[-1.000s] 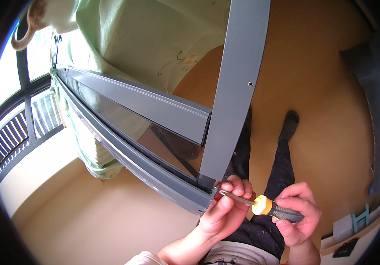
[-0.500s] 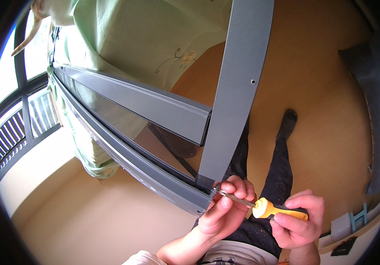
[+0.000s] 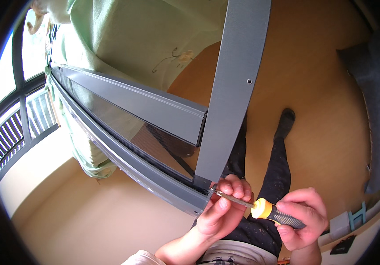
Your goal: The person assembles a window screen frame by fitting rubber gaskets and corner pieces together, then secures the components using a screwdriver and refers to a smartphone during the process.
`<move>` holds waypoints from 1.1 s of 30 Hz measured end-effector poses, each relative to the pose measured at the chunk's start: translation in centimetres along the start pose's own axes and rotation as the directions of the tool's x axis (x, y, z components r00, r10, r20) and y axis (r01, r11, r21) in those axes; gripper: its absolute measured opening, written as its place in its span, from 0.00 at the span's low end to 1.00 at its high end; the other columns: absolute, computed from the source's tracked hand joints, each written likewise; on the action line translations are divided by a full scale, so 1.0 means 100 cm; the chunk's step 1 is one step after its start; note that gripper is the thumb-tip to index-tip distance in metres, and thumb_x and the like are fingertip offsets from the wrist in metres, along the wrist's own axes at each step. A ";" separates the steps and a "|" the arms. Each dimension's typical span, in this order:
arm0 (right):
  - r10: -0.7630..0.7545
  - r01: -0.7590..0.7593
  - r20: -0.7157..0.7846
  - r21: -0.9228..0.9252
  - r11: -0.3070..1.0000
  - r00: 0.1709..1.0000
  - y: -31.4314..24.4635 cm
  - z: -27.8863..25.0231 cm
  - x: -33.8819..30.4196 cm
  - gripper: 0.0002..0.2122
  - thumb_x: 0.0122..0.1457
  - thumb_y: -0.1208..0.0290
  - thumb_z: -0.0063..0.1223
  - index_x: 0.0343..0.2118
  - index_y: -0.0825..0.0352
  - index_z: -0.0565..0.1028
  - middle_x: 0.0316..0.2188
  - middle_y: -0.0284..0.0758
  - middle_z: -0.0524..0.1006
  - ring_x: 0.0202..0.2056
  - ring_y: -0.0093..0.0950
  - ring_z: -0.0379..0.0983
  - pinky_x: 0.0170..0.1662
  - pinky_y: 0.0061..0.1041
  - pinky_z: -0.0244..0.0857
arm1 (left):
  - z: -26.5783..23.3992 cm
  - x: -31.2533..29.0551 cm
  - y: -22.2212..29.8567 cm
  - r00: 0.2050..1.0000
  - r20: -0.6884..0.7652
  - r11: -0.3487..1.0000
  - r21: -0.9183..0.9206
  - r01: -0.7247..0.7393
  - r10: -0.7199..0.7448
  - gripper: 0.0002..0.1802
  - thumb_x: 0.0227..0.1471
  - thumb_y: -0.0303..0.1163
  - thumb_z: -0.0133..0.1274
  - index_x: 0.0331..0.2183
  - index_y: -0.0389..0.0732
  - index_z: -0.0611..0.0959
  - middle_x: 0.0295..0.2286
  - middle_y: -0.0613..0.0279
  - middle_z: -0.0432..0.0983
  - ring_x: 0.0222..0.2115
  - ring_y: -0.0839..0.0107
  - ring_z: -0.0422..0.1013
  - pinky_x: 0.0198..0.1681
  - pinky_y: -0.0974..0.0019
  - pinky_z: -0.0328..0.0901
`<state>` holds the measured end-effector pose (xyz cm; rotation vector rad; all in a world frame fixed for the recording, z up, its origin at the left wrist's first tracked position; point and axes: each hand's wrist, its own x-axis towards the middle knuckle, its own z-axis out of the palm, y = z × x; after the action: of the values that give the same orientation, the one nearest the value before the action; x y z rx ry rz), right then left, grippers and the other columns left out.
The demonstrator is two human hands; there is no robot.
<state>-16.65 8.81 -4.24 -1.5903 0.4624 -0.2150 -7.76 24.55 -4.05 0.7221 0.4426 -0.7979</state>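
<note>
A screwdriver [image 3: 261,208] with a yellow and black handle is in my right hand [image 3: 307,214], its handle pinched between thumb and fingers. Its metal shaft points left at the corner of a grey metal-framed mesh screen [image 3: 154,185]. My left hand [image 3: 218,216] is closed around the shaft near the tip, thumb below and fingers above, right beside the frame corner. Whether a screw sits at the tip is too small to tell. A wide grey frame bar [image 3: 229,88] with a small hole rises from that corner, meeting another grey bar [image 3: 141,99] on its left.
Pale green cloth [image 3: 123,35] drapes behind the screen, and an animal's tail [image 3: 34,24] shows at the upper left by a window. My legs, in dark trousers [image 3: 276,172], stand on the brown floor [image 3: 327,110]. Dark fabric [image 3: 371,110] lies far right.
The screwdriver handle has turned, showing more of its black ribbed grip, and my right fingers have shifted around it. The tail has curled. The view has moved slightly.
</note>
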 end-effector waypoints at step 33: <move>0.469 -0.565 0.320 0.384 0.730 0.823 -0.024 -0.016 0.032 0.17 0.48 0.73 0.64 0.40 0.77 0.76 0.31 0.46 0.77 0.21 0.23 0.75 0.27 0.17 0.70 | 0.005 -0.004 0.003 0.993 -0.107 0.994 0.103 -0.036 0.047 0.11 0.57 0.37 0.56 0.43 0.54 0.81 0.39 0.74 0.73 0.36 0.75 0.63 0.37 0.69 0.59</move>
<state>-14.06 6.08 -2.23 -0.9426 0.6285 0.2582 -7.74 24.58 -3.34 0.8698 0.4867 -0.7476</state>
